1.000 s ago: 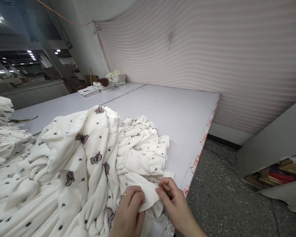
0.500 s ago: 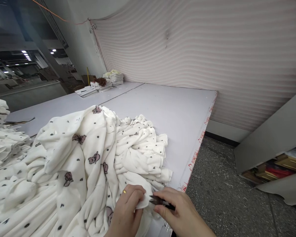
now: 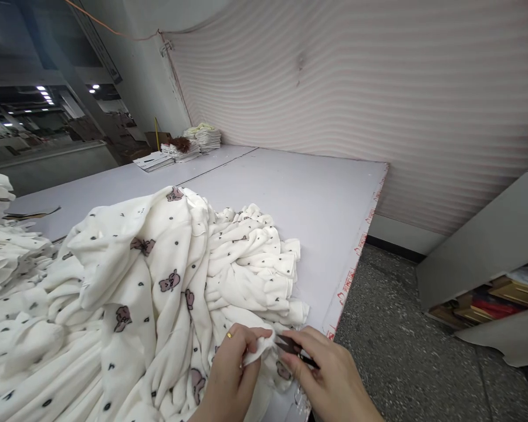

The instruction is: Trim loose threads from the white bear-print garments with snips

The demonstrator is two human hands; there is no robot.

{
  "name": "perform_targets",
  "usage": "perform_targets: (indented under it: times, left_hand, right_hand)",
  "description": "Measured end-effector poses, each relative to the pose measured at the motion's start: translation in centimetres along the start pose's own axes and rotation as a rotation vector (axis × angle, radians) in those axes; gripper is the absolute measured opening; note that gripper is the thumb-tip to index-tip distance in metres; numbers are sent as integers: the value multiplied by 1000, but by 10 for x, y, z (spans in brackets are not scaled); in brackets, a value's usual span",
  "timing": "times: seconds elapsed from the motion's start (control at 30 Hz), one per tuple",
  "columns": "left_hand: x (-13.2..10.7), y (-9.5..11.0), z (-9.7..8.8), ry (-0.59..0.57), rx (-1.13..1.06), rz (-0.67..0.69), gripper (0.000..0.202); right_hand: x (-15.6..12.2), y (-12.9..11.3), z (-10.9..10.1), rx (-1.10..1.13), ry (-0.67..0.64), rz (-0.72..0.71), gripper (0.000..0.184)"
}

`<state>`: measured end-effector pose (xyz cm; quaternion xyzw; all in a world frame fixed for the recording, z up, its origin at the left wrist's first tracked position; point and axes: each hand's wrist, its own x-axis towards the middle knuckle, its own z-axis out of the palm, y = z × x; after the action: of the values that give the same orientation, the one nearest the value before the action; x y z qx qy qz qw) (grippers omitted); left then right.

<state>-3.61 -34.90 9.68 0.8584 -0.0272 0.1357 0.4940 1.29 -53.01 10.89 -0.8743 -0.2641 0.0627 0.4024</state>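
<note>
White plush fabric (image 3: 167, 316) with purple-grey animal figures and small black marks lies heaped over the near part of the table. My left hand (image 3: 235, 366), a yellow ring on one finger, is closed on an edge of this fabric at the heap's right front. In my right hand (image 3: 323, 369) is a pair of dark thread snips (image 3: 290, 346), held between thumb and fingers. Their blades point left and touch or nearly touch the fabric edge beside my left fingertips. The handles are partly hidden by my fingers.
The pale table (image 3: 317, 187) ends on the right at a taped edge with red print. Stacked white pieces (image 3: 205, 138) stand at its far left corner. Another fabric pile (image 3: 9, 246) lies at left. A grey shelf unit (image 3: 479, 246) stands across the speckled floor (image 3: 378, 328).
My left hand has moved slightly right and up, turning the fabric edge so a printed figure shows below it. My right hand with the snips has shifted slightly right.
</note>
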Motion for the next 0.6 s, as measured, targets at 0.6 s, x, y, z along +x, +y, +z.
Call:
perform_targets:
  times: [0.6]
  left_hand:
    - [14,-18,-7,-243,-383,-460,29]
  right_hand:
    - [36,9,55,178,379,-130,14]
